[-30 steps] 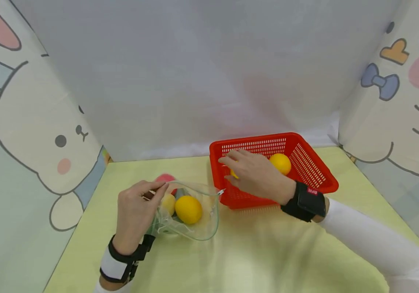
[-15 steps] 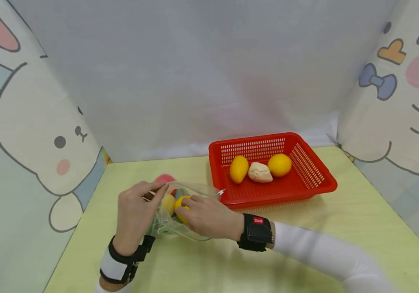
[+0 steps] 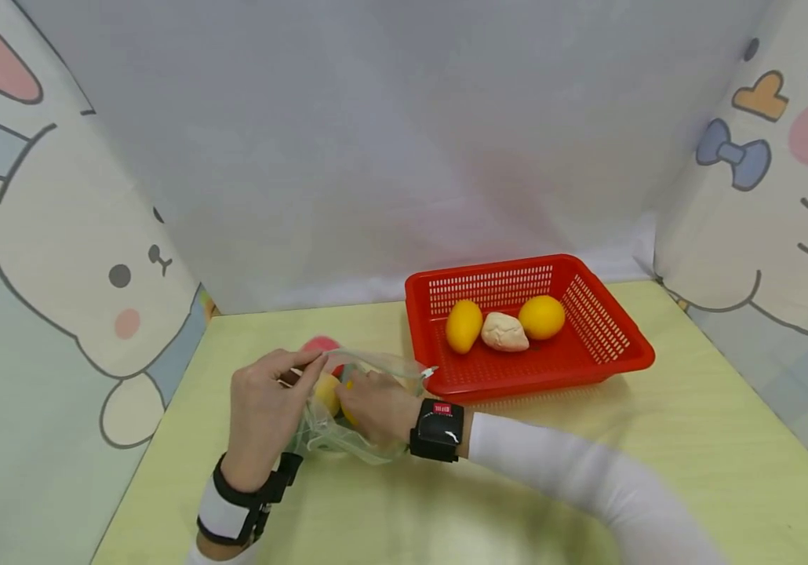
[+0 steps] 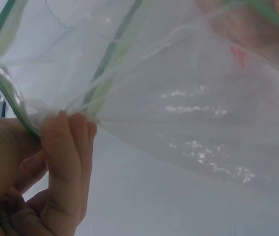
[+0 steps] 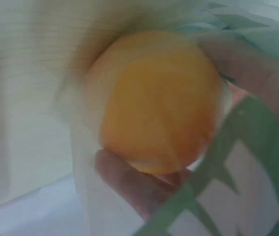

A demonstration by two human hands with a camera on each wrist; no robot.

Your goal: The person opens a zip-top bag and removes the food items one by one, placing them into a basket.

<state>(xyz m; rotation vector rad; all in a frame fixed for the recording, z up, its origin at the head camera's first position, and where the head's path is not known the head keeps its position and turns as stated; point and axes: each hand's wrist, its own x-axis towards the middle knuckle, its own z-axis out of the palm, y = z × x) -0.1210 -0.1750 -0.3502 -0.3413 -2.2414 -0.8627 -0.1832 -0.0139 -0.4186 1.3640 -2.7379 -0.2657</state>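
My left hand pinches the rim of a clear zip bag with green trim, holding its mouth open. In the left wrist view, the thumb and fingers close on the bag's edge. My right hand reaches inside the bag and grips an orange, its fingers on both sides of the fruit in the right wrist view. A pale yellow round fruit sits beside it in the bag. Something pink-red shows at the bag's far side, partly covered by the plastic.
To the right stands a red slotted basket holding a yellow mango, a cream lumpy piece and a round yellow-orange fruit. A pale wall closes the table's back edge, with cartoon-printed panels at both sides.
My right hand has left the basket, where the mango and cream piece now show, and moved left into the bag onto the orange. The left hand keeps its pinch on the rim.
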